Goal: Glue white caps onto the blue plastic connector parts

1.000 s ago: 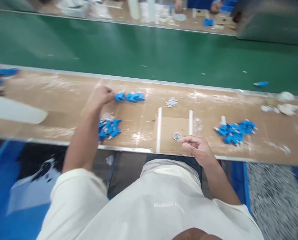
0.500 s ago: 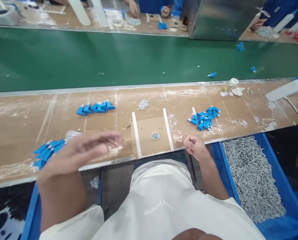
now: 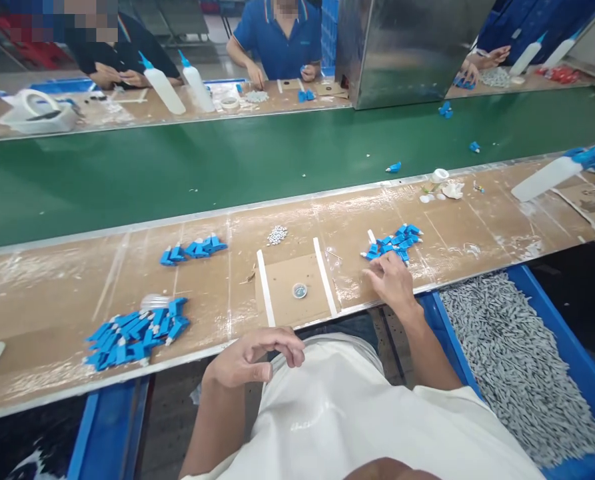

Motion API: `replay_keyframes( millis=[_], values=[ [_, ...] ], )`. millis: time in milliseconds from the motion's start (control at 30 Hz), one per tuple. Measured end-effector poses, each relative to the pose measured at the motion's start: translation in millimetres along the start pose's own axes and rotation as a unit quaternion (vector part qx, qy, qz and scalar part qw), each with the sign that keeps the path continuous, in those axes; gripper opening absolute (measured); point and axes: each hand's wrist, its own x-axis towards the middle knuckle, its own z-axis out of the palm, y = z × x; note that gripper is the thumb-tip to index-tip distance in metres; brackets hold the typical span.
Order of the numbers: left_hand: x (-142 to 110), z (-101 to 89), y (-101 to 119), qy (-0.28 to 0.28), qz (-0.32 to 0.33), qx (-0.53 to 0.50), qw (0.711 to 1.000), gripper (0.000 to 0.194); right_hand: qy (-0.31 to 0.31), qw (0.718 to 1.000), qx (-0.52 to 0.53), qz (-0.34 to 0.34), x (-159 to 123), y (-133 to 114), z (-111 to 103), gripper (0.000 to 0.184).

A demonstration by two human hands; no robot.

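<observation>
My left hand [image 3: 260, 357] hovers palm down at the table's front edge before my shirt, fingers loosely bent and apart, holding nothing. My right hand [image 3: 393, 281] is at the near side of a pile of small blue plastic parts with white tips [image 3: 384, 248]; its thumb and fingers are apart and nothing shows between them. Between the hands lies a cardboard sheet [image 3: 287, 277] with two white strips. On it sits a small round cup [image 3: 300, 291] with something dark bluish inside. Small grey-white pieces [image 3: 278, 235] are heaped behind the sheet.
More blue parts form a row [image 3: 194, 249] and a larger pile [image 3: 134, 333] at left. A white squeeze bottle [image 3: 547, 179] lies at right. A blue bin [image 3: 522, 283] of grey pieces stands below. Beyond runs a green belt [image 3: 257, 170], with co-workers across it.
My left hand has come from the row of blue parts back to the table's front edge. My right hand has left the cup and moved to the right-hand blue pile. The view has shifted.
</observation>
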Motion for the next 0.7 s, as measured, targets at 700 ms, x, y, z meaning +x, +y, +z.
replay_keyframes(
  millis=[700],
  values=[
    [87.0, 23.8, -4.5, 0.084, -0.049, -0.084, 0.992, 0.053, -0.082, 0.969, -0.229, -0.042, 247.7, 65.9, -42.7, 0.030]
  ],
)
